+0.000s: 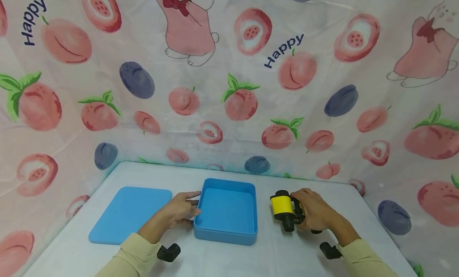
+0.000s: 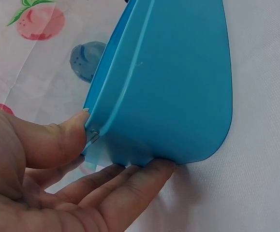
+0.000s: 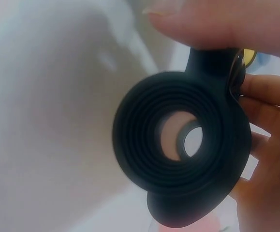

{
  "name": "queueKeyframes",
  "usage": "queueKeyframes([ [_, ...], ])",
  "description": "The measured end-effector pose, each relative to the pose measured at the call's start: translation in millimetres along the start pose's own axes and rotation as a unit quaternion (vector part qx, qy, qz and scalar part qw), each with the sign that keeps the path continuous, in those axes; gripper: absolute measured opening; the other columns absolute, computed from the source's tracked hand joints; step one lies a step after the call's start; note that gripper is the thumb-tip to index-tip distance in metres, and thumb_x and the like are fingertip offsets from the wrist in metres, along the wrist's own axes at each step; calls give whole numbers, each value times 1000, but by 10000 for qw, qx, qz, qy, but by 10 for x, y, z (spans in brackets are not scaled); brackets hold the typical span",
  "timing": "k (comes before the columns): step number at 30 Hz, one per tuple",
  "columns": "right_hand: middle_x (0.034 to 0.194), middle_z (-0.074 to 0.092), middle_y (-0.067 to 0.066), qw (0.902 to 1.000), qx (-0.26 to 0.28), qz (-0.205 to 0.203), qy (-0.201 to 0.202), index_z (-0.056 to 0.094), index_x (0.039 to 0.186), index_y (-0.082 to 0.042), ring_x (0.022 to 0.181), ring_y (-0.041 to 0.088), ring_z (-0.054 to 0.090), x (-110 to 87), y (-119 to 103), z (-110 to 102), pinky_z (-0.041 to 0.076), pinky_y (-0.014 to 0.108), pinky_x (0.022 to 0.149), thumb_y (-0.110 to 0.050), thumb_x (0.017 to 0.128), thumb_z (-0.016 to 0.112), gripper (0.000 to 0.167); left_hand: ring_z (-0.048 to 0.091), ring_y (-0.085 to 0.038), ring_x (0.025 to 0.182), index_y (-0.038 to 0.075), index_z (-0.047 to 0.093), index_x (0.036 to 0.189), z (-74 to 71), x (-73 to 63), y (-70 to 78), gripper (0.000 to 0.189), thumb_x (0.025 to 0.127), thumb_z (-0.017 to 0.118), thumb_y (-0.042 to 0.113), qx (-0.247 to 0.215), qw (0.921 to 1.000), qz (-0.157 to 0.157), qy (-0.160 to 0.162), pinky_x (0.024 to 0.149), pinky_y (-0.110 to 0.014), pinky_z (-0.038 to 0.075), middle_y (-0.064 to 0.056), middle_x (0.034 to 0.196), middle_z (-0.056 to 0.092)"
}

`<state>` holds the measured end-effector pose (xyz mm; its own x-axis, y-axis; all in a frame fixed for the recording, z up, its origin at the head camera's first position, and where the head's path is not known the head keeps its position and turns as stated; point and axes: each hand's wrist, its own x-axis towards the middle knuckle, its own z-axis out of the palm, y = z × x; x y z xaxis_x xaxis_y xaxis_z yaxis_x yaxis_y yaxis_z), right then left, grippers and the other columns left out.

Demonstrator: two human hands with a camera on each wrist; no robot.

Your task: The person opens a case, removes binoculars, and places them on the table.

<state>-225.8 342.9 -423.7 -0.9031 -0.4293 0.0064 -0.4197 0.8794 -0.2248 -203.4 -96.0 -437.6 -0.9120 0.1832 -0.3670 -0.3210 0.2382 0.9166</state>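
In the head view my left hand (image 1: pixel 182 208) is at the left wall of an open blue box (image 1: pixel 226 237). The left wrist view shows that hand's thumb at the rim of the box (image 2: pixel 173 82), with the other fingers (image 2: pixel 135 188) fairly straight against its wall. To the right of the box, my right hand (image 1: pixel 313 209) grips small yellow and black binoculars (image 1: pixel 282 205) by their right half. In the right wrist view a round black eyepiece of the binoculars (image 3: pixel 135 130) faces the camera, with thumb (image 3: pixel 217 24) and fingers on either side. The palm hides part of the binoculars.
A flat blue lid (image 1: pixel 129 213) lies on the white table (image 1: pixel 287 255) left of the box. Behind the table hangs a fruit-print cloth (image 1: pixel 222 141). Black wrist-camera mounts (image 1: pixel 169 253) stick out beside both sleeves, low over the table.
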Motion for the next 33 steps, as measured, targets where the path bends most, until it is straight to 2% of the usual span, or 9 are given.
queueKeyframes([
  [17,134,64,10,10000,1,-35,-36,58,140,-4,129,36,52,-27,15,63,40,68,114,-28,55,98,98,44,-58,143,5,33,163,-8,-1,7,73,97,60,-10,-205,9997,-38,-129,99,-71,50,-35,161,37],
  [33,135,64,10,9999,64,83,-75,58,140,-5,130,36,53,-58,28,103,40,69,114,-30,54,99,98,47,-58,141,6,34,163,-8,2,0,72,97,60,-8,-91,9999,-21,-57,97,-70,51,-35,160,39],
])
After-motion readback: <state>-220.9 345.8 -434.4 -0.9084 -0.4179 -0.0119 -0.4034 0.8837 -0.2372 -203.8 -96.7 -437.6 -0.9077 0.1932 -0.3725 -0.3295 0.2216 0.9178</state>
